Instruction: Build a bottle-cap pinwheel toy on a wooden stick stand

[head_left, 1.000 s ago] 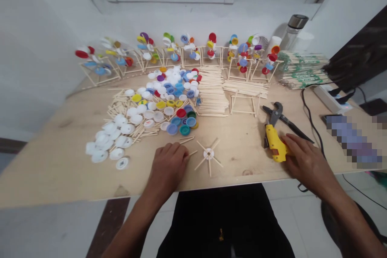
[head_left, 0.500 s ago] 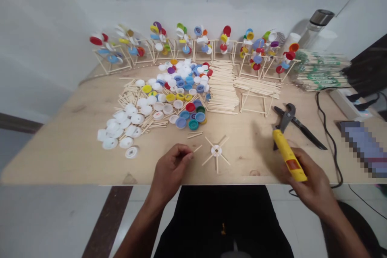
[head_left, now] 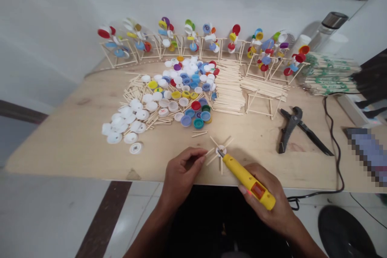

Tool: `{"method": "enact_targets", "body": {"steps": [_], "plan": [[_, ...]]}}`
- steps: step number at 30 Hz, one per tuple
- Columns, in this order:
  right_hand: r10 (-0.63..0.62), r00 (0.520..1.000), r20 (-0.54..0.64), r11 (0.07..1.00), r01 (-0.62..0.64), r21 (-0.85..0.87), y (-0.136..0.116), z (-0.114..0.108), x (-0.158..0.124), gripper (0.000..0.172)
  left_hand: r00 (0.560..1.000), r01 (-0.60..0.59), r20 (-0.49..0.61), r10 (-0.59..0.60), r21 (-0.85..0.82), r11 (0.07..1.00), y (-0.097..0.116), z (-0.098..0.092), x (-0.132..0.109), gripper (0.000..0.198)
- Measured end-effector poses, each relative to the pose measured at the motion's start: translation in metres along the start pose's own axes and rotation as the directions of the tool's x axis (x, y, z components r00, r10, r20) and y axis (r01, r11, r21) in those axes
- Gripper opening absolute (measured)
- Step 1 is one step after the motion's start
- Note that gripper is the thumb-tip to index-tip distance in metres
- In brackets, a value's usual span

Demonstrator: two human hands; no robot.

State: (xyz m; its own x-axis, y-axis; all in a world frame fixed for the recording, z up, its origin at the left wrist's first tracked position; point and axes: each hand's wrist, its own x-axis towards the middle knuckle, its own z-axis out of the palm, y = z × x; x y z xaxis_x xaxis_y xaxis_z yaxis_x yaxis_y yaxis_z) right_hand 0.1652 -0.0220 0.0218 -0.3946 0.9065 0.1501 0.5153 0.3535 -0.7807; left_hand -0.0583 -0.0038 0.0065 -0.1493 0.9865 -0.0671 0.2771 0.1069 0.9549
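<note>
Round white plastic disc (head_left: 221,148), wooden spokes (head_left: 221,167) radiating, lies near-middle on pale wooden table (head_left: 75,137). Left hand (head_left: 183,175): fingers pinching thin wooden stick (head_left: 210,152). Right hand (head_left: 273,187) grips yellow plastic glue gun (head_left: 242,174), nozzle angled at disc's centre.

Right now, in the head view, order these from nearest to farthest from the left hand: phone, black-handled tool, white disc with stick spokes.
1. White disc with stick spokes, just right of the left hand.
2. Black-handled tool, farther right.
3. Phone, at the far right.
</note>
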Motion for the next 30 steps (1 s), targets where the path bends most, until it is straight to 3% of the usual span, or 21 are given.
{"method": "enact_targets", "body": {"steps": [6, 10, 15, 25, 30], "plan": [[-0.026, 0.997, -0.072, 0.999, 0.024, -0.023, 0.001, -0.001, -0.001, 0.005, 0.999, -0.050, -0.016, 0.050, 0.035, 0.998, -0.004, 0.000, -0.002, 0.015], [0.078, 0.988, -0.134, 0.997, -0.077, 0.018, 0.007, -0.006, -0.003, 0.004, 0.982, -0.167, -0.067, 0.177, 0.133, 0.977, -0.005, -0.001, -0.007, 0.015], [0.174, 0.977, -0.120, 0.983, -0.166, 0.076, 0.008, -0.007, -0.006, 0.008, 0.963, -0.261, -0.024, 0.268, 0.168, 0.951, -0.004, 0.003, -0.013, 0.015], [0.050, 0.998, -0.047, 0.998, -0.049, 0.031, 0.006, 0.008, -0.010, 0.013, 0.986, -0.160, -0.031, 0.166, 0.146, 0.976, 0.000, 0.012, -0.014, 0.012], [-0.020, 0.996, -0.088, 0.999, 0.017, -0.033, 0.007, 0.013, -0.010, 0.014, 0.992, -0.121, -0.031, 0.125, 0.107, 0.987, 0.002, 0.013, -0.015, 0.011]]}}
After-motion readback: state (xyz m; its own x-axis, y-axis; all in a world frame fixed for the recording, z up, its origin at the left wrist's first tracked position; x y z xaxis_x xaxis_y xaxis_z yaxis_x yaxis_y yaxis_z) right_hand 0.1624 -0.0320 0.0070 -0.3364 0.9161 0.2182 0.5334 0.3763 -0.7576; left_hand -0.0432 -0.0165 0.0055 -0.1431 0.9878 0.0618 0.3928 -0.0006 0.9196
